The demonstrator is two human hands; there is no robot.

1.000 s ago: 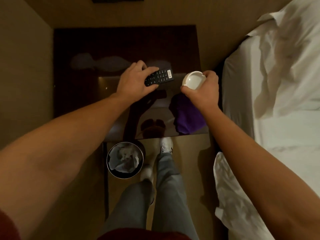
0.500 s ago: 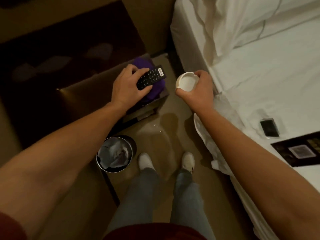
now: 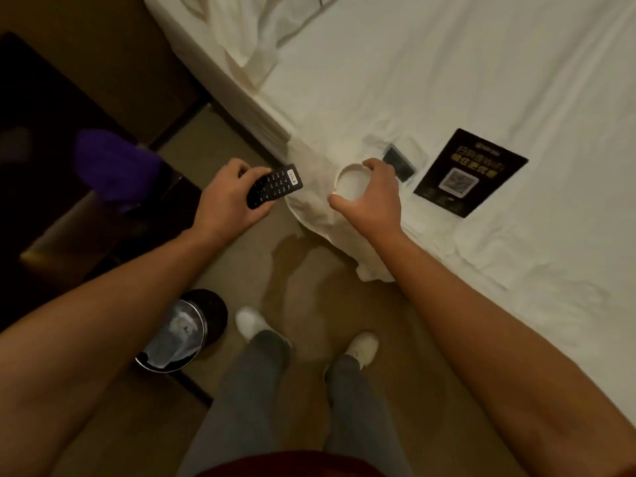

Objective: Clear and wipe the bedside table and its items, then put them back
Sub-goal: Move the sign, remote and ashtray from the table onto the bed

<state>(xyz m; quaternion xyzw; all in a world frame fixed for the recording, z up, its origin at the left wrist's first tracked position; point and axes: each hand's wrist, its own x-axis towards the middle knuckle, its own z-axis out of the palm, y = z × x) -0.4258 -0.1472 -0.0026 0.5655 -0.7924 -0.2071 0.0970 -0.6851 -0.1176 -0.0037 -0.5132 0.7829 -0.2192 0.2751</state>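
Note:
My left hand grips a black remote control above the floor beside the bed's edge. My right hand holds a round white ashtray over the edge of the white bed. A black card with a QR code and a small dark packet lie on the bed just right of the ashtray. The dark bedside table is at the left with a purple cloth lying on it.
A round bin lined with a bag stands on the floor by the table's corner. My legs in grey trousers and white shoes stand on the tan floor. Rumpled sheet hangs over the bed's edge.
I have turned from the bedside table toward the bed. Both hands carried the remote control and the ashtray rightward, from over the table to the bed's edge.

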